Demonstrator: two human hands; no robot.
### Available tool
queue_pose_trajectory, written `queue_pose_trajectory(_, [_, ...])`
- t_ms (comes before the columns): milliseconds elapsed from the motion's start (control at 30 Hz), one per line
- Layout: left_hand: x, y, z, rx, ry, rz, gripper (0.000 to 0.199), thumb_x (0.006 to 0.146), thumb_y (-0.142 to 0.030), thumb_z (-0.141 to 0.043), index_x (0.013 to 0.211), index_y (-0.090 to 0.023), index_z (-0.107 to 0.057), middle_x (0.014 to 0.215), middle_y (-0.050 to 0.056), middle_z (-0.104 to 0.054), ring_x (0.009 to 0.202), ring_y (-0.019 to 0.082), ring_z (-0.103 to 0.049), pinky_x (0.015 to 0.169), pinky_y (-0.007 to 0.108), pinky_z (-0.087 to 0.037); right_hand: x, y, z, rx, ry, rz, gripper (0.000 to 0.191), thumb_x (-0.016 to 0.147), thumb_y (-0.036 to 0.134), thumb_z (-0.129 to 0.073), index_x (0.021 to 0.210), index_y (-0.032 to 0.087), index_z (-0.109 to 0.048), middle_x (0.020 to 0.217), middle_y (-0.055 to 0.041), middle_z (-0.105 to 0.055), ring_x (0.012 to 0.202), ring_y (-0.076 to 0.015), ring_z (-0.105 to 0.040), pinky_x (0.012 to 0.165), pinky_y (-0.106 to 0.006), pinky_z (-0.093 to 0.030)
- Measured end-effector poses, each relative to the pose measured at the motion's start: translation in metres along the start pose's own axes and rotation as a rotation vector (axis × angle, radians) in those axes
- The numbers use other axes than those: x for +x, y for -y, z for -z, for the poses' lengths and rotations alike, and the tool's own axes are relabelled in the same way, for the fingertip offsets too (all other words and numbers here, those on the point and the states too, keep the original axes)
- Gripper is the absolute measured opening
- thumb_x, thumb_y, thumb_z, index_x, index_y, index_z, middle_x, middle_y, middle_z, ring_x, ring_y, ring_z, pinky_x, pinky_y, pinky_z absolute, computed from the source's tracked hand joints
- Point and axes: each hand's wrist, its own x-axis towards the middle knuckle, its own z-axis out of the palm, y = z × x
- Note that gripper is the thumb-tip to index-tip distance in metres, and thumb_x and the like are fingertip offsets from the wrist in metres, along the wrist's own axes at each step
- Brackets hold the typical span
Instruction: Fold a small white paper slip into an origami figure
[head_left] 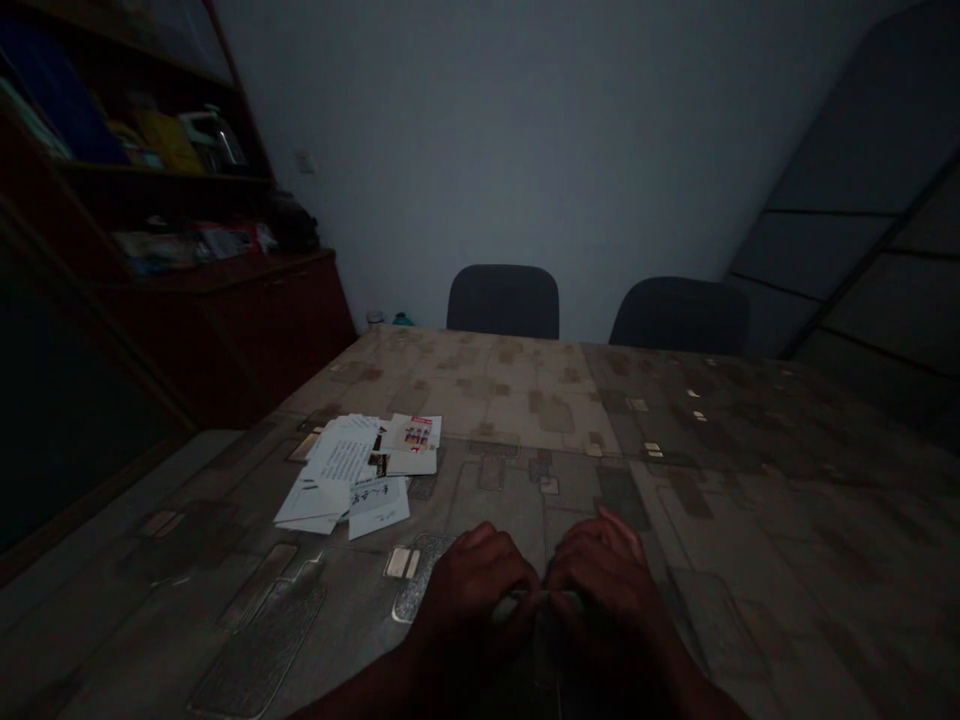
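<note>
Close to the near side of the table, my left hand (pixel 480 590) and my right hand (pixel 604 580) meet with their fingers curled in. Both pinch a small, thin, pale-edged piece (pixel 506 607), which shows between the thumbs and fingers. Most of it is covered by my fingers and deep shadow, so its kind is unclear. To the left of my hands, a loose pile of printed and handwritten papers (pixel 341 465) lies on the patterned tablecloth (pixel 480 500). A card with a coloured picture (pixel 417 432) rests on the pile's right side.
Two dark chairs (pixel 502 300) stand behind the table's far edge. A wooden cabinet (pixel 277 320) with cluttered shelves is on the left. The room is dim, and a pale wall (pixel 510 150) rises at the back.
</note>
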Motion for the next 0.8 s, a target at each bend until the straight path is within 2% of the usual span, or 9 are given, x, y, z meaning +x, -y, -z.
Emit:
queue_pose_trajectory(133, [0.002,-0.002,0.003,-0.106,0.026,0.178,0.013,0.073,-0.006,-0.057,0.069,-0.017,-0.06,0.066,0.0,-0.059,0.065,0.015,-0.052,0.061,0.026,-0.036,0.003,-0.003,0.005,-0.008,0.041,0.005,0.014,0.074,0.009,-0.053,0.073,0.022,-0.054,0.071,0.0033,-0.061,0.078,-0.0187,-0.058,0.097,-0.05,-0.028])
queue_pose_trajectory(300, [0.008,-0.006,0.01,-0.158,0.058,0.353,0.013,0.066,-0.004,-0.056,0.062,-0.016,-0.06,0.064,0.0,-0.057,0.064,0.015,-0.053,0.06,0.025,-0.036,0.002,-0.015,0.008,-0.005,0.053,-0.081,0.015,0.07,0.006,-0.051,0.07,0.021,-0.053,0.069,0.002,-0.06,0.075,-0.0192,-0.056,0.09,-0.047,-0.034])
queue_pose_trajectory(433, [0.011,-0.002,0.014,-0.169,0.054,0.488,0.013,0.066,-0.007,-0.052,0.059,-0.016,-0.058,0.063,0.0,-0.056,0.063,0.015,-0.053,0.059,0.025,-0.037,0.0,-0.03,0.02,-0.003,0.058,-0.216,0.014,0.075,0.011,-0.051,0.065,0.021,-0.051,0.068,-0.0014,-0.059,0.072,-0.0208,-0.055,0.074,-0.038,-0.04])
queue_pose_trajectory(533, [0.011,0.001,0.014,-0.189,0.03,0.53,0.012,0.065,-0.009,-0.049,0.059,-0.017,-0.056,0.063,0.0,-0.054,0.062,0.015,-0.052,0.058,0.024,-0.037,0.002,-0.033,0.029,-0.015,0.029,-0.289,0.016,0.082,0.018,-0.05,0.066,0.021,-0.053,0.069,-0.0025,-0.059,0.071,-0.0216,-0.055,0.07,-0.037,-0.04])
queue_pose_trajectory(633, [0.011,0.0,0.011,-0.21,0.055,0.525,0.011,0.065,-0.01,-0.049,0.06,-0.017,-0.055,0.063,0.0,-0.054,0.061,0.015,-0.051,0.057,0.024,-0.037,0.005,-0.025,0.028,-0.005,0.049,-0.204,0.015,0.087,0.019,-0.048,0.076,0.021,-0.058,0.077,-0.0028,-0.064,0.079,-0.022,-0.057,0.08,-0.041,-0.038])
queue_pose_trajectory(733, [0.01,-0.005,0.008,-0.181,0.074,0.495,0.012,0.065,-0.009,-0.049,0.06,-0.018,-0.054,0.063,-0.001,-0.053,0.062,0.015,-0.051,0.059,0.025,-0.036,0.007,-0.014,0.021,-0.025,0.106,-0.029,0.013,0.084,0.014,-0.054,0.086,0.024,-0.061,0.083,0.0,-0.067,0.086,-0.0216,-0.059,0.098,-0.05,-0.025])
queue_pose_trajectory(800, [0.009,-0.007,0.007,-0.144,0.069,0.469,0.012,0.066,-0.008,-0.05,0.06,-0.018,-0.054,0.063,-0.001,-0.052,0.063,0.015,-0.05,0.06,0.025,-0.035,0.007,-0.009,0.017,-0.032,0.136,0.004,0.016,0.083,0.012,-0.056,0.088,0.025,-0.061,0.084,0.001,-0.068,0.09,-0.0221,-0.059,0.102,-0.051,-0.02])
